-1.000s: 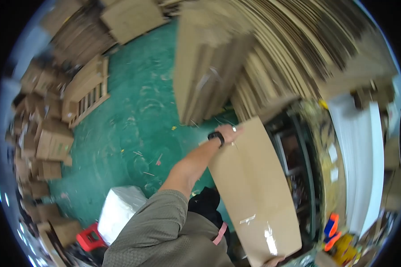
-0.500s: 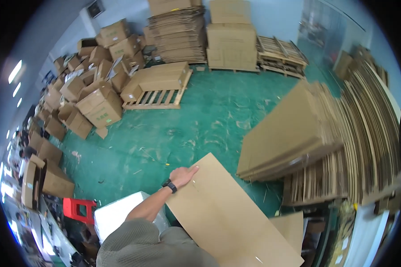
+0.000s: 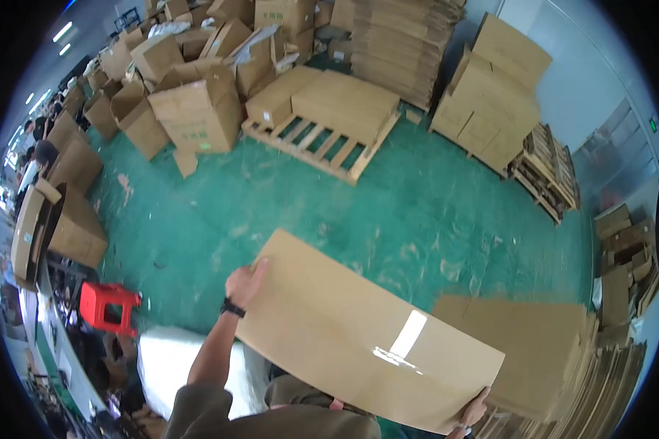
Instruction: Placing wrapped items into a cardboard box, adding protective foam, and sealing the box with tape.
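Note:
I hold a large flattened cardboard box [image 3: 359, 329] in front of me, lying nearly flat, with a strip of shiny tape across it. My left hand [image 3: 246, 282], with a black band at the wrist, grips its far left edge. My right hand [image 3: 473, 413] grips its near right corner at the lower edge of the view; only the fingers show.
A wooden pallet [image 3: 322, 143] with flat cardboard lies on the green floor ahead. Open boxes [image 3: 198, 102] crowd the far left. Stacks of flattened cardboard [image 3: 403, 44] stand at the back and right [image 3: 534, 351]. A red stool [image 3: 108, 307] and a white wrapped bundle [image 3: 176, 362] sit at my left.
My view has swung left across the room, from the cardboard stacks to the pallet and open boxes. The flattened box stays in both hands and has levelled out.

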A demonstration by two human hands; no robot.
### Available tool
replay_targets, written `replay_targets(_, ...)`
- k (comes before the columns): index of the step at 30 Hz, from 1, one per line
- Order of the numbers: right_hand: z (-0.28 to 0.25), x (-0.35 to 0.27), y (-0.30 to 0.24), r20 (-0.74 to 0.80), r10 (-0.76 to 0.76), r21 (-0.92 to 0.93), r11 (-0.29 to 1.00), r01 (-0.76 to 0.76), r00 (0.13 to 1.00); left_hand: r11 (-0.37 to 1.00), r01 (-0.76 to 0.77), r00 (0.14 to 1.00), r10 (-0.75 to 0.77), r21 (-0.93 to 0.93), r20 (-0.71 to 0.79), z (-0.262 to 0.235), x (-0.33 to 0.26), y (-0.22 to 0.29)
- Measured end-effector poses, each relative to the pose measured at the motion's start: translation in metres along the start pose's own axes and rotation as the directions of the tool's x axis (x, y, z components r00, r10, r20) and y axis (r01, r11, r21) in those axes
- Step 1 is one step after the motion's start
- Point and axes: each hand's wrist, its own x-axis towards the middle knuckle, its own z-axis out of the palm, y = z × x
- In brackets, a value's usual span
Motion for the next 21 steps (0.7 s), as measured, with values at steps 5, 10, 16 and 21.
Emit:
replay_targets(5, 0.165, 0.068, -0.184, -0.028, -0.153, 0.026, 0.988, 0.153, 0.988, 0.995, 0.086, 0.981, -0.077, 0.043, -0.180, -0.063, 0.172, 0.019)
replay_targets(10, 0.307, 0.069, -0.441, 0.134, -0.171, -0.027, 0.984, 0.176, 0.976, 0.984, 0.168, 0.958, -0.179, -0.066, -0.224, -0.102, 0.354, 0.083)
replay_targets(16, 0.475, 0.082, -0.640, 0.178, -0.202, 0.103, 0.977, 0.185, 0.963, 0.991, 0.134, 0.946, -0.123, 0.017, -0.301, -0.143, 0.608, 0.154)
replay_targets(21, 0.653, 0.066, -0.782, 0.173, -0.080, 0.035, 0.997, 0.075, 0.982, 0.991, 0.104, 0.972, -0.083, 0.086, -0.219, -0.104, 0.886, 0.168)
